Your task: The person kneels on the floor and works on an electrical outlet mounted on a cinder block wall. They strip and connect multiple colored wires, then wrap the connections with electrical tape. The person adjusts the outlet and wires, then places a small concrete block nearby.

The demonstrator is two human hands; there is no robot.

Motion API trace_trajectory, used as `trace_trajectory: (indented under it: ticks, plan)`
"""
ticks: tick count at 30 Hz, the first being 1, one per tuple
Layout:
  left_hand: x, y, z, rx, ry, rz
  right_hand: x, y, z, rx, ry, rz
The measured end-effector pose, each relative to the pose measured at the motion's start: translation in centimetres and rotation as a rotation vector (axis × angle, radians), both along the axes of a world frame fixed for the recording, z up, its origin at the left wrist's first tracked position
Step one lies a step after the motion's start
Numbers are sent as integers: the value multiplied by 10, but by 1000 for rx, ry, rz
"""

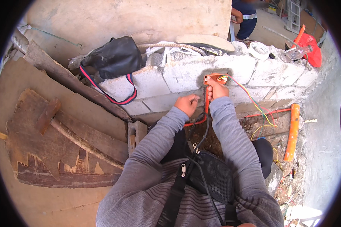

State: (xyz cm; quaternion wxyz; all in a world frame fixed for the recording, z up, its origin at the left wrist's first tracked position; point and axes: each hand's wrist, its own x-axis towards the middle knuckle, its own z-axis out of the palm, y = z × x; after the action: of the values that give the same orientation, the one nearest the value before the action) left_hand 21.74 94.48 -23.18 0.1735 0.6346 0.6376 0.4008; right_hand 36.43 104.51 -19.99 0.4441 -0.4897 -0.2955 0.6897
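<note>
An orange electrical box (222, 79) is set into the white block wall, with fresh grey mortar around it. My right hand (218, 90) is at the box, its thumb against the left part of the opening and its fingers curled below; what they grip is hidden. Red, yellow and green wires (247, 92) come out of the box's right side and arc down to the right. An orange conduit (207, 99) runs down from the box between my hands. Left of that conduit, my left hand (188, 104) is closed, fingertips and thumb together; anything in them is too small to name.
On the wall top lie a black bag (113, 57) with a striped strap, a white tape roll (258, 50) and a clear bottle (297, 53). A thick orange pipe (292, 132) stands at the right. A hammer (83, 142) rests on a worn board at left. Another person (244, 19) is beyond the wall.
</note>
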Motion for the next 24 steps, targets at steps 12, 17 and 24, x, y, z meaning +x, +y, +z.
trace_trajectory:
  ticks: [12, 17, 24]
  plan:
    - [-1, 6, -10, -22, 53, 6, -9, 4, -31, 389, -99, 59]
    - [-2, 2, -10, -10, -10, -1, 7, 8, -32, 293, -59, 110]
    - [-3, 1, -9, -73, 35, 21, -9, -1, -25, 252, -67, 62]
